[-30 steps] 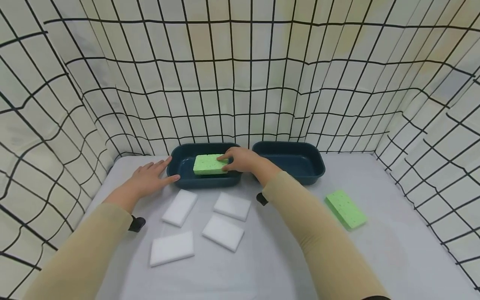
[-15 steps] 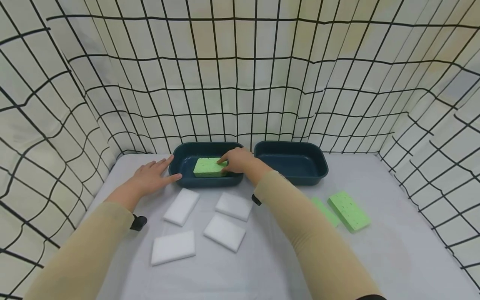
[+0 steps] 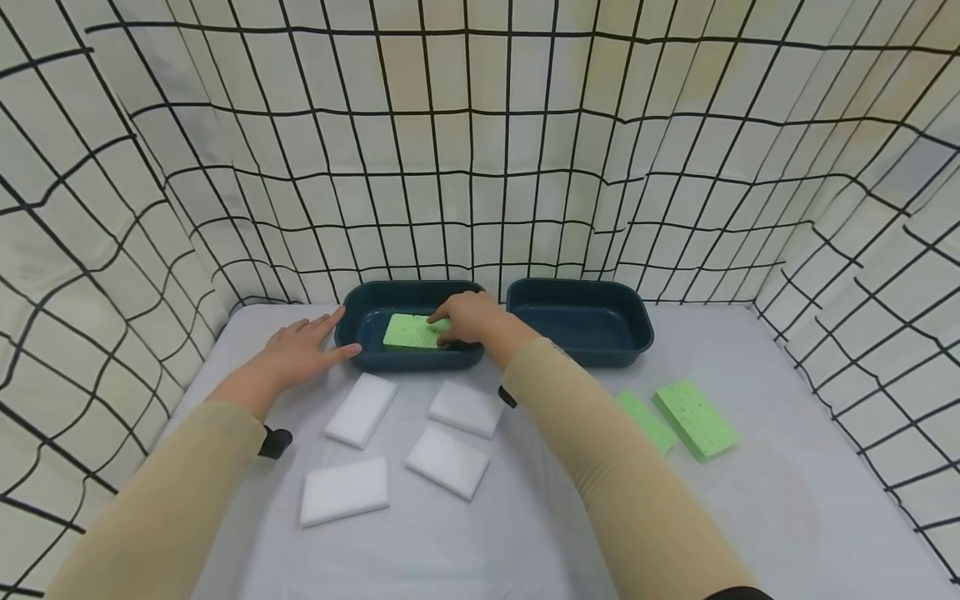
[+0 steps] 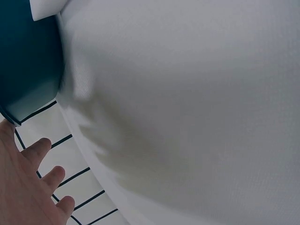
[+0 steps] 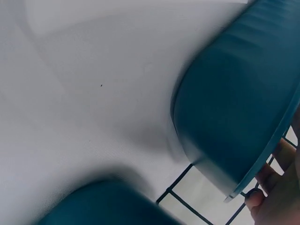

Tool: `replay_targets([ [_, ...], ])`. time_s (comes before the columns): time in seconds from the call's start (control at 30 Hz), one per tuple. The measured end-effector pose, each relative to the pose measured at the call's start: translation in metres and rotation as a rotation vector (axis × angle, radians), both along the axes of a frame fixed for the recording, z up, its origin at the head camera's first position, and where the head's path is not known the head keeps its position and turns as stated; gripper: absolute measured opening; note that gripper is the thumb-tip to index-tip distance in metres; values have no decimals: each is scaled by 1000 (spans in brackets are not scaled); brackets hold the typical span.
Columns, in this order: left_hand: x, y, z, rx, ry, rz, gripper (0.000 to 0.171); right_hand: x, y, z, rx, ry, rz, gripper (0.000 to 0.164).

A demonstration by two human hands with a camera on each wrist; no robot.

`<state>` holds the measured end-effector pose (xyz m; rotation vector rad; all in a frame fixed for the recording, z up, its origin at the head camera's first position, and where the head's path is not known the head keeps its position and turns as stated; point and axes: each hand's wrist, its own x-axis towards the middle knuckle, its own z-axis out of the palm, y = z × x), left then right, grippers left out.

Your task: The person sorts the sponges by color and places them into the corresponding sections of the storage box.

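A green sponge (image 3: 409, 331) lies in the left dark blue tray (image 3: 367, 360). My right hand (image 3: 476, 318) reaches over that tray's right end and pinches the sponge's right end, index finger on top and thumb at the front side. My left hand (image 3: 296, 354) is spread at the tray's left end, its fingers straight and touching the rim; the left wrist view shows the hand (image 4: 28, 187) at the rim too. In the right wrist view the tray wall (image 5: 234, 93) hides the sponge and part of the right hand (image 5: 281, 187).
A second dark blue tray (image 3: 581, 321) stands to the right. Several white foam pads, one (image 3: 345, 492) at front left, lie before the left tray. Two green sponges lie right of my arm: one (image 3: 696, 419) in full view, another (image 3: 647, 421) partly covered. Black netting (image 3: 480, 175) encloses the back and sides.
The green sponge in my right hand has come down deeper into the left tray. A second green sponge has come into view beside my right sleeve. My left hand stays at the rim.
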<state>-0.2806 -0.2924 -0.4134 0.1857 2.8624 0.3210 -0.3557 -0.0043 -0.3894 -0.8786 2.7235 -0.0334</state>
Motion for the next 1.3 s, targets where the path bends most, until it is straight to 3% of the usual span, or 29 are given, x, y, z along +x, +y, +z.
replay_targets([
  [0.33, -1, 1, 0, 0, -5, 7, 106, 0, 4, 2, -111, 7, -26, 54],
  [0.57, -1, 1, 0, 8, -8, 9, 106, 6, 12, 12, -243, -40, -87, 56],
  [0.87, -1, 0, 1, 13, 1, -6, 104, 16, 33, 22, -363, -76, -106, 57],
  [1.3, -3, -4, -3, 37, 4, -4, 104, 34, 68, 26, -371, -42, -176, 59],
])
